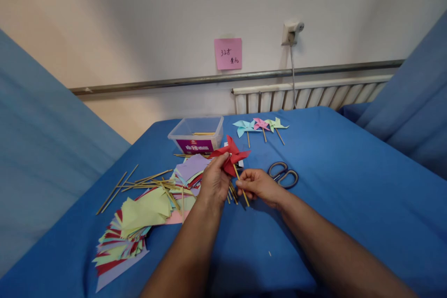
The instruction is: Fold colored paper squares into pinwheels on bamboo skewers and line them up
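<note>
Near the centre of the blue-covered table (349, 195), the red pinwheel (233, 152) is held up, and it is taken here as the middle of the clock, with twelve toward the wall. By the left hand (215, 181) it is gripped close to the hub, the thumb laid on the front and the fingers curled behind, presumably so that the blades are kept from turning. The wooden stick (245, 195) below is pinched between the thumb and bent fingers of the right hand (254, 183), seemingly to steady it at an angle toward five o'clock.

The scissors (283, 175) are laid between three and four o'clock, near the right hand, perhaps for easy reach. Three finished pinwheels (261, 124) are set at about one o'clock, apparently out of the way. The paper squares (146, 214) are spread toward eight o'clock, and the clear box (197, 132) is stood at ten.

Four pointed blades are shown by the red pinwheel, folded in plain, saturated paper, with a small pale fastening at the hub; how the stick is joined there cannot be made out.
</note>
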`<state>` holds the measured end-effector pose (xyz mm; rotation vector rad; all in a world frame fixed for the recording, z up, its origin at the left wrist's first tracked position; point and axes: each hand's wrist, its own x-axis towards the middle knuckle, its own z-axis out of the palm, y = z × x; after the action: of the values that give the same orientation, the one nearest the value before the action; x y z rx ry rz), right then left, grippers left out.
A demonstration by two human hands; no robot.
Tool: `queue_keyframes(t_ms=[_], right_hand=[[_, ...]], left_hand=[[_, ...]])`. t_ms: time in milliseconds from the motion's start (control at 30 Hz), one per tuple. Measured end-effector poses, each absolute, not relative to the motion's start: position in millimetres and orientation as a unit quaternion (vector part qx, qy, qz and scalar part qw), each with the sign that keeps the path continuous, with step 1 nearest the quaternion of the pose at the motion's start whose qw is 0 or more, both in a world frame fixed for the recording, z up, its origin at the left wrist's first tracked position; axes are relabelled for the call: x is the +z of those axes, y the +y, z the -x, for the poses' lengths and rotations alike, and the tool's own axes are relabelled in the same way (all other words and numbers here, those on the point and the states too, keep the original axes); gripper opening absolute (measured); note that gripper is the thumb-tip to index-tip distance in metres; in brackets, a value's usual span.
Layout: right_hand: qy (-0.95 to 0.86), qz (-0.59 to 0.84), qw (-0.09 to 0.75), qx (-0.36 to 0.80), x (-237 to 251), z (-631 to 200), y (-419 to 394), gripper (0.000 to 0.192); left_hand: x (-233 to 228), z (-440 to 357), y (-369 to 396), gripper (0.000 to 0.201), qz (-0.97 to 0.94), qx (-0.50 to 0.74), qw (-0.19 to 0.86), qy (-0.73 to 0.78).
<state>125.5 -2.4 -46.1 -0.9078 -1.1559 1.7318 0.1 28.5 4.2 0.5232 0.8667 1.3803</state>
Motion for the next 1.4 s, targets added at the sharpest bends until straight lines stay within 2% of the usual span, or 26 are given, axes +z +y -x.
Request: queue_keyframes(t_ms=[267, 733, 1033, 1267, 1400], right_hand=[[-0.477, 0.346, 0.420, 0.691, -52, -126, 0, 0.036], [-0.502, 0.378, 0.402, 0.666, -56, -121, 6, 0.033], [-0.535, 0.442, 0.430, 0.577, -60, -124, 6, 0.021], [-0.521, 0.455, 0.481, 0.538, -58, -130, 14, 0.025], [-0.506, 0.565, 0.497, 0.422, -61, -157, 28, 0.029]], left_hand=[[-1, 2, 30, 0.017, -0.261, 0.610, 0.641, 0.385], [1, 7, 37, 0.012, -0.223, 0.648, 0.616, 0.388], [3, 6, 36, 0.011, -0.227, 0.644, 0.635, 0.360], [7, 7, 33, 0.012, -0.195, 0.582, 0.684, 0.394], [7, 9, 34, 0.011, -0.191, 0.576, 0.670, 0.427]])
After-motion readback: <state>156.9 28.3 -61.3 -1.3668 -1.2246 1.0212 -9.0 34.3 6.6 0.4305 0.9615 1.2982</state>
